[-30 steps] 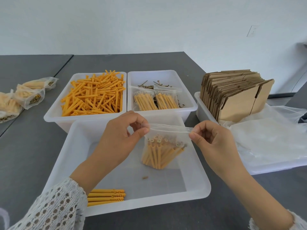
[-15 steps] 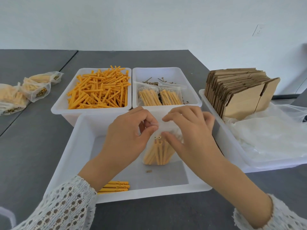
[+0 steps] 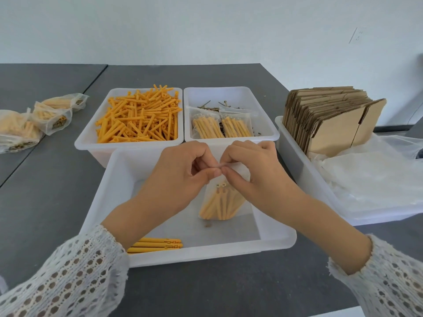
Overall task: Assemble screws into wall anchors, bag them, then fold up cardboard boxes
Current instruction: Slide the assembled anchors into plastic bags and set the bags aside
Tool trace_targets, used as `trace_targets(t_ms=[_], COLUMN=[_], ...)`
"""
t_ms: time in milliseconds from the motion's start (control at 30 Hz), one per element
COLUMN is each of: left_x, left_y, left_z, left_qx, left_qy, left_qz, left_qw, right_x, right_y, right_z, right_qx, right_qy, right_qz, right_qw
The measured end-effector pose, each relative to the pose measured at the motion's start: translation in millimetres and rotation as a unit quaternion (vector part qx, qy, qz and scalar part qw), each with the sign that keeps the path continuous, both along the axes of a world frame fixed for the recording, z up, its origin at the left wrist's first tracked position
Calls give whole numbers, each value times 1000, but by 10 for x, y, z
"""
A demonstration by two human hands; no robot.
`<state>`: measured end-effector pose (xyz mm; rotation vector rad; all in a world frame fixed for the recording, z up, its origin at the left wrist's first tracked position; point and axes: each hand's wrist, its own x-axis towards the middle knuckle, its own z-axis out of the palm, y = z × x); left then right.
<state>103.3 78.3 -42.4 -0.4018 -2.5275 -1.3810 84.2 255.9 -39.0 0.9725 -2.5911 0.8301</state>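
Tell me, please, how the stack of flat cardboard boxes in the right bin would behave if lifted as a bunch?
The flat cardboard boxes stand loose on edge, so a bunch would probably fan apart. Each looks stiff and likely light.

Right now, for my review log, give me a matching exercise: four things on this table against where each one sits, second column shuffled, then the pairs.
Things:
1. loose orange anchors
2. flat cardboard boxes
3. small bag being sealed
4. three assembled anchors

Places:
A. standing on edge in the far right bin
B. pinched at its top by both hands over the near tray
C. lying on the near tray's floor, left front corner
D. heaped in the back left bin

Pairs: 1-D, 2-A, 3-B, 4-C
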Motion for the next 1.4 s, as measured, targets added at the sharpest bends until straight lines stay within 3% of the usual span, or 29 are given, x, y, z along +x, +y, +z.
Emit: trace_targets(t_ms=[300, 867, 1133, 1267, 1400], left_x=[256, 533, 455, 375, 338], left_y=[-7, -218, -206, -204, -248], left_z=[419, 661, 605, 285, -24], left_qx=[-82, 26, 42, 60, -33], left_qy=[88, 80, 79, 17, 20], left_qz=[-3, -13, -35, -40, -34], left_qw=[993, 996, 995, 997, 999], right_x=[68, 255, 333, 323, 377], right_y=[189, 557, 587, 556, 578], right_z=[103, 176, 189, -51, -354], right_qx=[-92, -179, -306, -291, -220], right_qy=[48, -31, -41, -76, -82], right_qz=[29, -11, 45, -6, -59], right_qw=[994, 983, 950, 954, 970])
